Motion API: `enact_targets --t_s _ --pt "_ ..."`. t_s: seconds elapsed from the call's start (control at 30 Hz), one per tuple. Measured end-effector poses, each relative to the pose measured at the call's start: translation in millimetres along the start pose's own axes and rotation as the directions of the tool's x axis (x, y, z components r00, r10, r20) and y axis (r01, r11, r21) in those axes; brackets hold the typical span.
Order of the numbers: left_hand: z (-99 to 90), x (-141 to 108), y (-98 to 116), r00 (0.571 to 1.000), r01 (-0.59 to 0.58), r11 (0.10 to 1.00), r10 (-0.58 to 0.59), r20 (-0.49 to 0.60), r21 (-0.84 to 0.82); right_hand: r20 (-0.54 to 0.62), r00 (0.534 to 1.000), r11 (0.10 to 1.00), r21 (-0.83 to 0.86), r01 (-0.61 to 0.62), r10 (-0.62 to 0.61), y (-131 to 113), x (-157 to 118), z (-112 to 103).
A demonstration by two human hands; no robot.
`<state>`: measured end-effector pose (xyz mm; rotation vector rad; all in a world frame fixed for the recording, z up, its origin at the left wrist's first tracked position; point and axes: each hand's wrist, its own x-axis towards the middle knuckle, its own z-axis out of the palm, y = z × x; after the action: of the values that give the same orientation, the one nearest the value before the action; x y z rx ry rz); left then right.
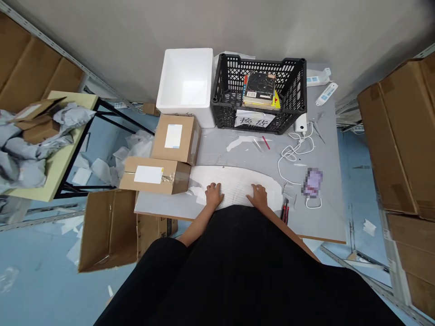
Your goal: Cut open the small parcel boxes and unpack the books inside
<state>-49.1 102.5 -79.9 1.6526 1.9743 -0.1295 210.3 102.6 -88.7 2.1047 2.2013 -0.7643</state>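
Across the table's near edge lies a wide white piece with a curved far edge and a faint lined surface; I cannot tell whether it is paper or foam. Its near side is partly hidden by my black clothing. My left hand rests on its left half, fingers apart and slightly bent. On the right half sits my right hand, also with fingers spread and holding nothing. Just right of that hand are red and black cutters or pens. A taped carton stands left of my left hand.
Behind stand another carton, a white foam box and a black crate holding books. A white cable and a blurred-out phone lie right. An open carton stands lower left; grey parcels fill a side table.
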Motion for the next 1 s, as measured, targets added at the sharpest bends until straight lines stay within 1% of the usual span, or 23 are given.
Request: enact_targets --t_s 0.13,0.23,0.33,0.43,0.57,0.7,0.8,0.87,0.93,1.0 --pt "4.1 -17.0 -8.3 0.995 -0.046 0.997 0.041 0.09 0.059 0.169 0.985 0.997 -0.07 0.035 -0.023 -19.1 -29.0 10.7" --pt "8.4 -31.3 -7.4 0.989 -0.096 0.995 0.091 0.118 0.041 0.239 0.97 0.996 -0.063 0.059 -0.042 -39.6 -43.4 19.3" --pt "17.8 -52.1 -6.3 0.978 -0.152 0.988 0.15 0.142 0.0 0.271 0.958 0.995 -0.025 0.099 -0.089 -56.7 -56.7 29.6" --pt "31.8 -75.6 -8.3 0.967 -0.193 0.981 0.194 0.168 -0.02 0.293 0.948 0.992 -0.002 0.129 -0.123 -67.9 -70.5 40.1" --pt "47.4 -100.7 -18.4 0.956 -0.231 0.973 0.224 0.189 0.014 0.33 0.93 0.983 -0.037 0.18 -0.158 -78.1 -87.1 52.3" --pt "53.5 -117.7 -31.4 0.956 -0.229 0.973 0.225 0.19 0.001 0.372 0.91 0.964 -0.113 0.242 -0.185 -89.0 -98.8 61.0" --pt "57.4 -130.2 -33.8 0.951 -0.257 0.966 0.257 0.174 -0.023 0.382 0.899 0.94 -0.168 0.296 -0.215 -93.2 -107.5 63.6" --pt "62.4 -140.2 -30.1 0.947 -0.279 0.959 0.282 0.155 -0.041 0.374 0.888 0.917 -0.184 0.353 -0.267 -90.6 -115.4 63.7" --pt "70.0 -152.1 -23.3 0.942 -0.298 0.952 0.304 0.142 -0.062 0.367 0.873 0.893 -0.188 0.408 -0.321 -82.9 -126.1 63.9" --pt "80.6 -166.2 -15.4 0.934 -0.31 0.946 0.321 0.154 -0.093 0.384 0.851 0.874 -0.181 0.45 -0.358 -71.1 -139.8 65.4"
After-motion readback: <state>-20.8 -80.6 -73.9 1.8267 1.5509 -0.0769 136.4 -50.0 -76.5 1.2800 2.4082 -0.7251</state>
